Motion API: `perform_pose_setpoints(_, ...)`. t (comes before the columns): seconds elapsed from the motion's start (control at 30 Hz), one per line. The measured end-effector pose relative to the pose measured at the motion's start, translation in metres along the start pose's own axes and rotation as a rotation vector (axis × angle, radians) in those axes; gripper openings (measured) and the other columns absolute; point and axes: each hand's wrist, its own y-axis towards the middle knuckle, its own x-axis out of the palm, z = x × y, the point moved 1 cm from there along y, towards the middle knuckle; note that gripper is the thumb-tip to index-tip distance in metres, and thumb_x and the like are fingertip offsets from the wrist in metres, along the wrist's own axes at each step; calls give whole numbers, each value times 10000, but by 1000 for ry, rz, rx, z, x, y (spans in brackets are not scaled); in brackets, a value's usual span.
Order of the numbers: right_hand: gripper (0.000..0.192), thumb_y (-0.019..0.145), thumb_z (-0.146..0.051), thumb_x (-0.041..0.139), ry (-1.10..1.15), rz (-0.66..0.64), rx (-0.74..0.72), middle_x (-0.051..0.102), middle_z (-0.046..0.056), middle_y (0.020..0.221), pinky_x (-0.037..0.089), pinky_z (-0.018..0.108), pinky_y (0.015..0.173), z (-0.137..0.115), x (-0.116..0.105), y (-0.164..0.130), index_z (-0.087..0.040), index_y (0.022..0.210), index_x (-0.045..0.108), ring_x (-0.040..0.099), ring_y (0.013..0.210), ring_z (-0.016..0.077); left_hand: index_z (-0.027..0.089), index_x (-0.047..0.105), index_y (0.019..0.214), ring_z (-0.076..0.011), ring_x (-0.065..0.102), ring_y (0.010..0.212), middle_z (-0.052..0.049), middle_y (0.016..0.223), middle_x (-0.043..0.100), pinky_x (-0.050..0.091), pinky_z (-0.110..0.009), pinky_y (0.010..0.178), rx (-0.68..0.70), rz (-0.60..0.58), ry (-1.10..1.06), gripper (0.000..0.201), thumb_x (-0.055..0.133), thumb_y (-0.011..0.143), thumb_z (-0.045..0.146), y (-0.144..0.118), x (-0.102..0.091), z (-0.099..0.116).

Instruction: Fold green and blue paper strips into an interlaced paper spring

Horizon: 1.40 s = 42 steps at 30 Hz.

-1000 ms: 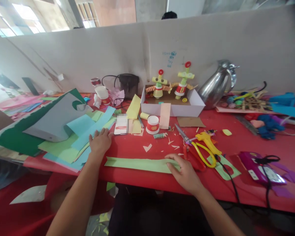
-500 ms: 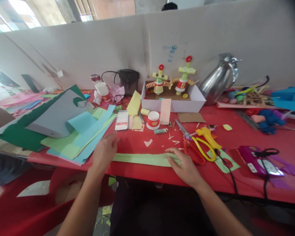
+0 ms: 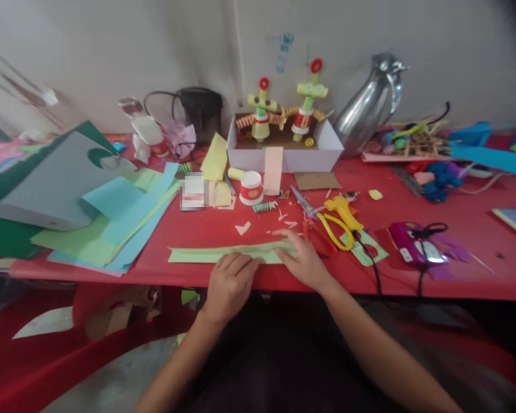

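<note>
A long strip of folded light-green paper (image 3: pixel 198 254) lies along the front of the red table. My left hand (image 3: pixel 232 281) is curled over the strip's near edge around its middle, fingers pressed together on the paper. At the strip's right end rests my right hand (image 3: pixel 303 258), thumb and fingers apart, the thumb on the paper and a fingertip past its far edge. Just beyond the strip are pink paper scraps (image 3: pixel 242 228), a small coiled green-and-white paper spring (image 3: pixel 265 207) and a paper cup (image 3: pixel 251 188). Yellow-handled scissors (image 3: pixel 337 235) lie right of my right hand.
Coloured paper sheets (image 3: pixel 124 229) are stacked at the left. A white box (image 3: pixel 284 159) holds two paper figures. Behind stands a steel jug (image 3: pixel 370 103). A yellow glue gun (image 3: pixel 344 212) and a purple device (image 3: pixel 413 244) with a black cable lie at the right.
My left hand has slid rightward along the strip from its left end to near the middle, uncovering that end. My right hand stays at the right end. The view has tipped downward.
</note>
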Motion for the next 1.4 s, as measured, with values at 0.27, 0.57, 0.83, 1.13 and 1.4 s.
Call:
perform_pose_setpoints(0.27, 383, 920, -307, 538, -102, 22, -22, 638, 93, 1182, 483, 434, 955, -2, -5, -1, -241, 1297, 520, 610, 1105, 263, 199, 723, 985, -232, 615, 892, -78, 928, 711, 489, -386, 808, -37, -3, 53, 206, 560, 894, 111, 9, 9, 0)
perform_pose_setpoints(0.57, 155, 957, -267, 567, -439, -31, -186, 709, 50, 982, 408, 461, 884, -10, -10, -28, -269, 966, 721, 543, 979, 262, 211, 721, 991, -220, 619, 885, -61, 954, 725, 487, -380, 817, -83, -33, -11, 203, 554, 911, 128, 6, 9, 0)
perform_pose_setpoints(0.83, 158, 952, -238, 574, -295, -3, -71, 703, 44, 917, 448, 408, 871, -7, -3, -20, -235, 881, 715, 590, 887, 225, 220, 715, 907, -219, 627, 876, -53, 903, 717, 491, -380, 823, -179, -31, -71, 155, 566, 914, 178, 7, 8, -3)
perform_pose_setpoints(1.13, 87, 904, -178, 579, -373, 7, 57, 686, 47, 870, 427, 382, 837, -14, 0, -14, -216, 858, 643, 576, 862, 236, 203, 651, 781, -225, 599, 804, -48, 805, 672, 449, -372, 782, -367, -171, 5, 165, 575, 911, 270, 21, -3, -9)
perform_pose_setpoints(1.4, 106, 903, -136, 565, -398, -5, 90, 687, 38, 852, 411, 348, 837, -16, 1, -13, -204, 841, 616, 569, 841, 220, 210, 598, 710, -253, 627, 819, -49, 779, 679, 393, -375, 767, -374, -255, 162, 305, 597, 897, 452, 23, -9, -26)
